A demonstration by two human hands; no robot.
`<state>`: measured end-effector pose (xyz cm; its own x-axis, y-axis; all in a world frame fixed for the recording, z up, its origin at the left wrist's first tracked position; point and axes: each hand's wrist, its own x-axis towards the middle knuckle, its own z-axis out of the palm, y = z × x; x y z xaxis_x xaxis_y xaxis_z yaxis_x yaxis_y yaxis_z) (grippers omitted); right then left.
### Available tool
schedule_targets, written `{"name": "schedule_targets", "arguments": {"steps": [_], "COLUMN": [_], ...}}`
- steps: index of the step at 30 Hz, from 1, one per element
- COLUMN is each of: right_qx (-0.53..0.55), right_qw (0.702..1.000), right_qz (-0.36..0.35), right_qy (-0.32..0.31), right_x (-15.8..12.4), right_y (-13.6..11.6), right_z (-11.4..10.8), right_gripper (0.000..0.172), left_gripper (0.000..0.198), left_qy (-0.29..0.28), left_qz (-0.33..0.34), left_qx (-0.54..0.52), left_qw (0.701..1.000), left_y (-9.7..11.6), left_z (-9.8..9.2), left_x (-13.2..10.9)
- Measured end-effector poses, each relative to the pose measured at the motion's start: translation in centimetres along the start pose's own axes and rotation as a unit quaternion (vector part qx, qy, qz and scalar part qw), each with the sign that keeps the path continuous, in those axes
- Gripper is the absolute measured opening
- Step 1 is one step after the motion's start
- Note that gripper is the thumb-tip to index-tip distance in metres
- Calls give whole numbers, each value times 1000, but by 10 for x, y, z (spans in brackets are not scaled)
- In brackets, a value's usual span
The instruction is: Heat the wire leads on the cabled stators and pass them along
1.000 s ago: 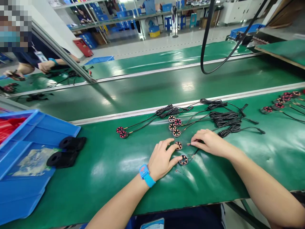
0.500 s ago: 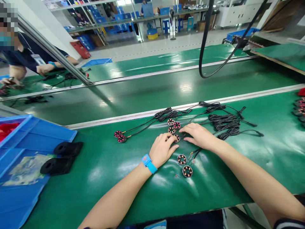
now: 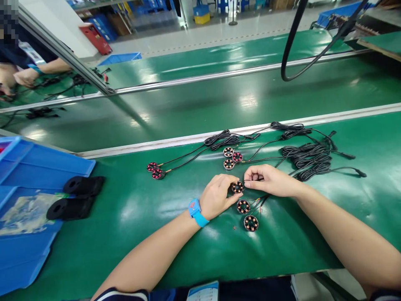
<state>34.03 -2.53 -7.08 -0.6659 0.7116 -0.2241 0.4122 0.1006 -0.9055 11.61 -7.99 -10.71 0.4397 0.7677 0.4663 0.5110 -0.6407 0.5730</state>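
Note:
Between the thumb and fingers of my left hand (image 3: 217, 193) is a small round motor stator (image 3: 237, 187) with copper coils. My right hand (image 3: 266, 179) is closed beside it, pinching a thin black cable (image 3: 254, 180) near the stator. Below the hands lie two more copper stators, one nearer (image 3: 251, 223) and one just above it (image 3: 243, 206), with short stripped wire ends beside them. Above my hands sits a cluster of three stators, one of them red (image 3: 237, 156). Further left rest two red-wound stators (image 3: 157, 173) on black leads.
Coiled black cables (image 3: 308, 156) lie to the right, another bundle (image 3: 222, 139) at the back by the white edge strip. On the left stand blue bins (image 3: 46, 163) and black brackets (image 3: 70, 208). A black cable loop (image 3: 286, 62) hangs overhead. A co-worker's hands (image 3: 28, 77) work across the divider.
My left fingers now hold the stator by its rim, lifted and tipped into view. My right hand has closed from a looser reach into a pinch. The camera view has tilted down.

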Motion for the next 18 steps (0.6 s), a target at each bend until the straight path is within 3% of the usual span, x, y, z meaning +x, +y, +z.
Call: {"name": "schedule_targets", "arguments": {"steps": [8, 13, 15, 18], "right_qx": [24, -10, -5, 20], "right_qw": [998, 998, 997, 985], "right_qz": [43, 33, 14, -9], "right_qy": [41, 43, 74, 173], "right_x": [3, -1, -4, -6], "right_y": [-2, -4, -4, 1], "right_z": [8, 6, 1, -7], "right_gripper": [18, 29, 30, 28], "left_gripper": [39, 46, 46, 38], "left_qy": [-8, -54, -63, -26], "left_qz": [4, -12, -14, -43], "left_qx": [42, 29, 22, 52], "left_qw": [999, 998, 998, 997], "left_y": [3, 4, 5, 1], "left_z": [-3, -8, -11, -16], "left_x": [1, 2, 3, 6]}}
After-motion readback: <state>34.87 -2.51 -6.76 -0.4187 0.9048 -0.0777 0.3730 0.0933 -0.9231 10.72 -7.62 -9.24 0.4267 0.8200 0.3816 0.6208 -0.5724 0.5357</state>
